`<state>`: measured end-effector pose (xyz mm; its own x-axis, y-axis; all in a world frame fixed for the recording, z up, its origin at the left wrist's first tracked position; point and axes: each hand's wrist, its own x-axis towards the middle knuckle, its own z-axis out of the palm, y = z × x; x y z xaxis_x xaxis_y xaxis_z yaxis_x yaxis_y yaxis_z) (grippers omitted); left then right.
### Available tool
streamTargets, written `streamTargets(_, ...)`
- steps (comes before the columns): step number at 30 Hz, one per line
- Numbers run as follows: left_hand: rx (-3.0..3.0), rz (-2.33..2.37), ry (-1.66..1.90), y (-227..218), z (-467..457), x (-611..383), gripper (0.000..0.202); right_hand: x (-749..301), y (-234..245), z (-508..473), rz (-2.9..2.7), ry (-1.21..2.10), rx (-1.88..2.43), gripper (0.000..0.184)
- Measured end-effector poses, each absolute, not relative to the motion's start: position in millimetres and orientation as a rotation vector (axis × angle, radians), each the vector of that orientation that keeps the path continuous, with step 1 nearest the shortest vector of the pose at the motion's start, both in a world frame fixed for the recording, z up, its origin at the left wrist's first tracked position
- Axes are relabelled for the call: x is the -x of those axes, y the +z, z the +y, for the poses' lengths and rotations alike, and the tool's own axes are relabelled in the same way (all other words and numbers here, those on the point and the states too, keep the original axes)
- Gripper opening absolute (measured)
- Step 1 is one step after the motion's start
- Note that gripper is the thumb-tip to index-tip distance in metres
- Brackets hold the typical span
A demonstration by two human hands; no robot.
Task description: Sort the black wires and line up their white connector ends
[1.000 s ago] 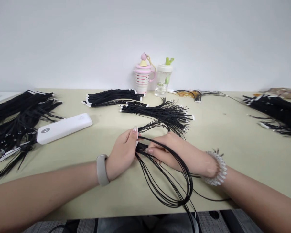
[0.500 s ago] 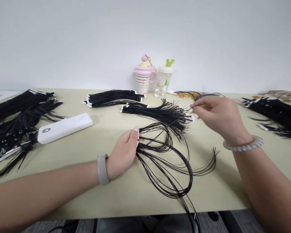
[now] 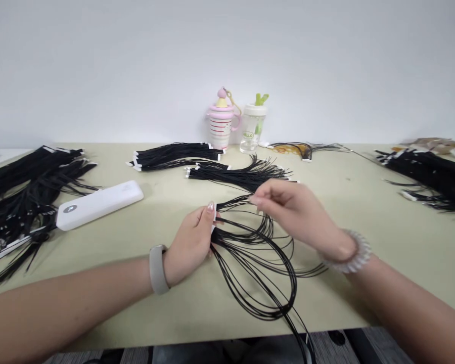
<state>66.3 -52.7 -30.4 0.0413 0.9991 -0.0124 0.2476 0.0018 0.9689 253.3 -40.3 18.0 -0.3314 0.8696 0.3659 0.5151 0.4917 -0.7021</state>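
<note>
My left hand [image 3: 191, 240] is closed around the white connector ends of a bundle of thin black wires [image 3: 292, 283]. The wires fan out to the right in loops, and some hang over the front edge of the table. My right hand [image 3: 293, 212] is above the upper loops with its thumb and forefinger pinched together. Whatever lies between those fingertips is too small to make out. Just behind it lies another bundle of black wires [image 3: 227, 173] with white connectors at its left end; my right hand partly hides its loose ends.
A white oblong device [image 3: 100, 205] lies left, beside piled black wires [image 3: 34, 187]. At the back are more bundled wires [image 3: 176, 154], a pink-lidded cup [image 3: 220, 126] and a clear bottle [image 3: 252, 132]. Another wire heap [image 3: 432, 174] lies at the right.
My right hand has moved left and down, from beside the loose wire ends to above the held bundle's loops. My left hand keeps its grip. The view has shifted slightly.
</note>
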Motion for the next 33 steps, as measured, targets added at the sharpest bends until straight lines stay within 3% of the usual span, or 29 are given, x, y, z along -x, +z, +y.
streamTargets(4, -1.383, 1.350, 1.041, -31.9, -51.4, -65.6, 0.036, -243.2, 5.9, -41.9, -2.225, 0.356, 1.096, 0.017)
streamTargets(17, -1.376, 1.380, 1.033, -32.6, -51.2, -65.4, 0.033, -247.1, 8.3, -42.1, -2.312, 0.414, 1.080, 0.017)
streamTargets(33, -1.501, 1.350, 1.048, -31.9, -52.1, -65.6, 0.035, -240.5, 3.6, -40.0, -2.419, 0.133, 1.109, 0.017)
